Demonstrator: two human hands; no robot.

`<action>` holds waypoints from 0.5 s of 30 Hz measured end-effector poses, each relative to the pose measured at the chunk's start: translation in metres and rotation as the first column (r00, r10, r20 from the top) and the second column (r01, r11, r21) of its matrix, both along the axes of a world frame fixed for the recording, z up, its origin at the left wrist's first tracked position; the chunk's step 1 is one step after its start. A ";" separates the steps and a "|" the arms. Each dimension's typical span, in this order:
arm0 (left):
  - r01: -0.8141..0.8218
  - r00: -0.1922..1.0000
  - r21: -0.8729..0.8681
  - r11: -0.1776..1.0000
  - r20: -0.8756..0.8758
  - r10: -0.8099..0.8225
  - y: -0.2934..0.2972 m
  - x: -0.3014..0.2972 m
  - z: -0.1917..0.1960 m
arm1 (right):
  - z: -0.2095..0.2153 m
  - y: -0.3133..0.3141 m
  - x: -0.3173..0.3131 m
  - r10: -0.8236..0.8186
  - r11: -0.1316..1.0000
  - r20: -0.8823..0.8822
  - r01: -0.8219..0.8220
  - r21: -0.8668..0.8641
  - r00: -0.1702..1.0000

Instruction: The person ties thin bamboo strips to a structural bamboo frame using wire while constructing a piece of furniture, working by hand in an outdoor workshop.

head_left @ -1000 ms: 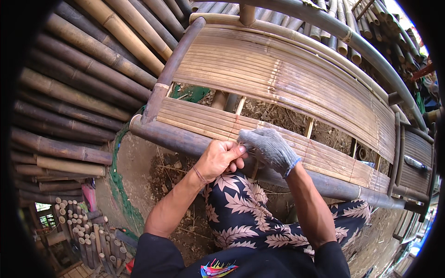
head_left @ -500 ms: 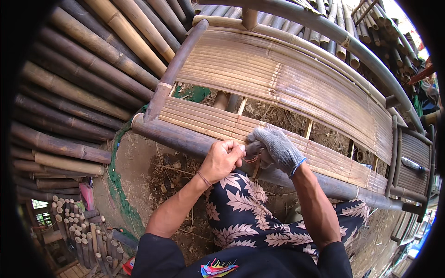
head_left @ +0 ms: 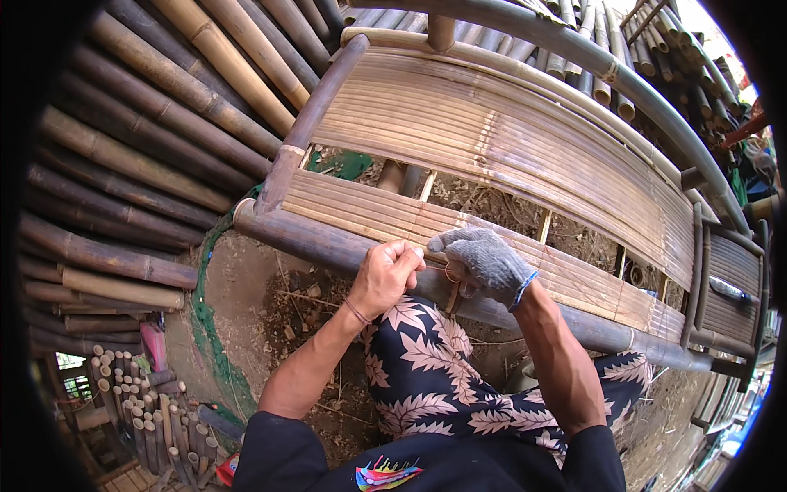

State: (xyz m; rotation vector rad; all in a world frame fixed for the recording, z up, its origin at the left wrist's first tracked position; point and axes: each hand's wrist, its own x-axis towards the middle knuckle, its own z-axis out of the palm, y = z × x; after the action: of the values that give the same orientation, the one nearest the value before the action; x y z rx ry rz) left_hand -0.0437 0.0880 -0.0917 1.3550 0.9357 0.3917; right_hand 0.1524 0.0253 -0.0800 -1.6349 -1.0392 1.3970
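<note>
- Since the earlier frames our two hands have slid a little along the front rail, and the gloved one has dropped from the slat edge down onto the rail itself
- Our left hand (head_left: 385, 275) is bare and closed into a loose fist, fingertips pinched on something thin at the edge of the slatted seat (head_left: 492, 246); we cannot tell exactly what it grips
- Our right hand (head_left: 484, 262), in a grey knit glove, is curled over the dark bamboo rail (head_left: 328, 242) and appears to hold a thin loop of binding strip (head_left: 451, 275) just beside the left hand
- We judge that the strip could slip out of the pinch if the two hands pull unevenly, since the grip is fingertip only
- We think the bare left hand risks splinters or a cut from the split slat edges, as it presses right against them
- We see our knee in the patterned trousers (head_left: 426, 361) directly under the rail, so a sudden release could jerk the hands down onto it
- Stacked bamboo poles (head_left: 147, 148) lie well apart on the left
</note>
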 end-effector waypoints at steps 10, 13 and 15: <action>0.006 0.977 -0.471 0.882 0.191 0.096 0.001 0.023 0.006 | 0.086 -0.086 -0.043 0.255 0.893 0.629 -0.429 0.138 0.734; 0.159 0.963 -0.506 0.848 0.269 -0.020 -0.004 0.020 0.008 | 0.119 -0.096 -0.027 0.120 0.920 0.464 -0.274 0.280 0.878; 0.237 0.956 -0.386 0.892 0.254 -0.145 -0.015 0.018 0.026 | 0.113 -0.085 -0.004 -0.184 0.959 0.439 0.063 0.277 0.879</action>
State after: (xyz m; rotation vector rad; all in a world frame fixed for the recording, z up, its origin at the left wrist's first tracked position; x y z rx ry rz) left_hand -0.0257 0.0730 -0.0659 0.9790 0.6464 0.1707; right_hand 0.1484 -0.0599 0.0328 -1.8424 -1.2930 0.7579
